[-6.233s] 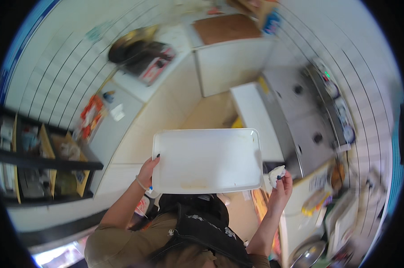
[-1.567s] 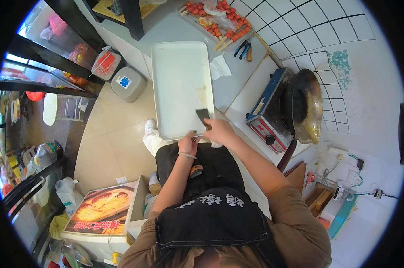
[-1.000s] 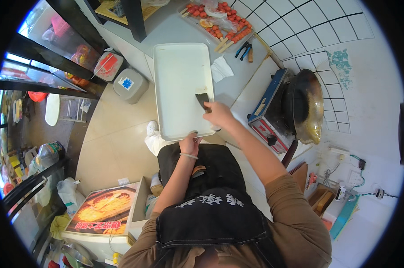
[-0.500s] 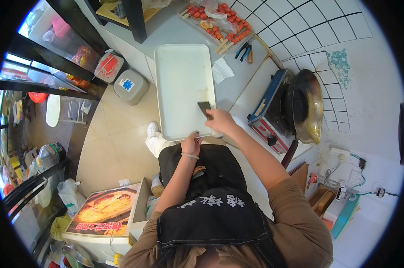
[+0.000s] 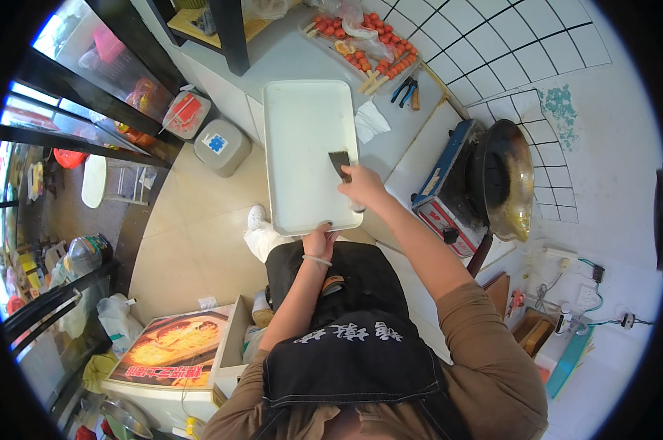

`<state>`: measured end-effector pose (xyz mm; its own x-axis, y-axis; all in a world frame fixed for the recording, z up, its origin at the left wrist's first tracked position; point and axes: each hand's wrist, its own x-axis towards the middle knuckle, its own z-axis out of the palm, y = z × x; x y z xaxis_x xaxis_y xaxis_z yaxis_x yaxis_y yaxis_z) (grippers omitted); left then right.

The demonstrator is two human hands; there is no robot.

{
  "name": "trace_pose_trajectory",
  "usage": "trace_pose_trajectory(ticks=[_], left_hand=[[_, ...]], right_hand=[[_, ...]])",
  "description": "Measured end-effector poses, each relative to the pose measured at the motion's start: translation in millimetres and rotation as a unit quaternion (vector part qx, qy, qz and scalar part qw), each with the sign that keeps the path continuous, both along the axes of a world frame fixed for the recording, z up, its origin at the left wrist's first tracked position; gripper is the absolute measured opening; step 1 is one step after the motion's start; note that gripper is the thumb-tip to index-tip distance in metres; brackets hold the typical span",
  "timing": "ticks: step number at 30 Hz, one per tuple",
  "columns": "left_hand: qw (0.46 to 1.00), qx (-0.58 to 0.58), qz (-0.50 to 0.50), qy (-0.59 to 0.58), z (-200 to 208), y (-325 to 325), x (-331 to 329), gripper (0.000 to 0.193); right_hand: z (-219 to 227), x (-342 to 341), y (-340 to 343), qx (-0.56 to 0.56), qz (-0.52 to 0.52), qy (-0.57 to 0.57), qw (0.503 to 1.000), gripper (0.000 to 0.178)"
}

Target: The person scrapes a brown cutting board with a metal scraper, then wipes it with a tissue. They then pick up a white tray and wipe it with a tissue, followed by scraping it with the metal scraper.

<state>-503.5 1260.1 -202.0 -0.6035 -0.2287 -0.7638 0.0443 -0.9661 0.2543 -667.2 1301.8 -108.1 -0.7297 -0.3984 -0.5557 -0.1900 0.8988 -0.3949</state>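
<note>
A shallow white rectangular tray (image 5: 302, 139) lies lengthwise before me, its far part over the grey counter and its near end out past it. My left hand (image 5: 320, 238) grips the near rim, with the thumb on top and the other fingers mostly hidden underneath. In my right hand (image 5: 362, 186) is a scraper (image 5: 339, 159) with a dark flat blade, the fingers closed round its handle. The blade is at the tray's surface close to the right rim. A crumpled white tissue (image 5: 372, 121) rests on the counter beside the tray.
Skewered red fruit (image 5: 379, 48) fills a clear tray at the back, near blue-handled pliers (image 5: 403, 86). To the right, a wok (image 5: 496, 180) sits on a portable gas stove (image 5: 449, 187). Lidded bins (image 5: 223, 145) stand on the floor at left, and a picture-topped box (image 5: 170, 345) at lower left.
The scraper and my right hand have moved away from me along the tray, and the blade now covers a brownish smear. My left hand keeps its hold on the rim; the whole view has shifted slightly.
</note>
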Motion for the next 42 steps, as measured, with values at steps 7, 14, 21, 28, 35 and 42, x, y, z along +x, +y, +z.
trace_pose_trajectory(ticks=[7,14,21,28,35,42], left_hand=[[1.000,0.003,-0.004,-0.007,1.4,-6.7,3.3,0.038],[0.999,0.003,-0.038,0.002,20.6,-15.5,-1.6,0.037],[0.993,-0.107,0.025,-0.050,21.0,-34.3,18.6,0.037],[0.994,-0.101,0.005,0.047,42.6,-73.9,53.8,0.033],[0.979,-0.187,-0.031,-0.072,48.4,-95.0,53.2,0.039],[0.982,-0.129,0.128,0.054,49.7,-93.5,34.0,0.036]], right_hand=[[3.6,32.6,17.0,0.034,0.075,-0.056,0.995,0.061],[57.9,-3.0,6.6,-0.087,0.013,0.006,0.996,0.050],[151.6,-96.1,261.6,-0.090,-0.203,0.200,0.954,0.052],[23.0,-207.0,438.0,0.030,-0.043,0.356,0.933,0.044],[191.7,-143.7,197.2,-0.145,-0.118,0.181,0.965,0.041],[33.5,-80.4,-49.4,-0.356,0.127,0.332,0.864,0.028]])
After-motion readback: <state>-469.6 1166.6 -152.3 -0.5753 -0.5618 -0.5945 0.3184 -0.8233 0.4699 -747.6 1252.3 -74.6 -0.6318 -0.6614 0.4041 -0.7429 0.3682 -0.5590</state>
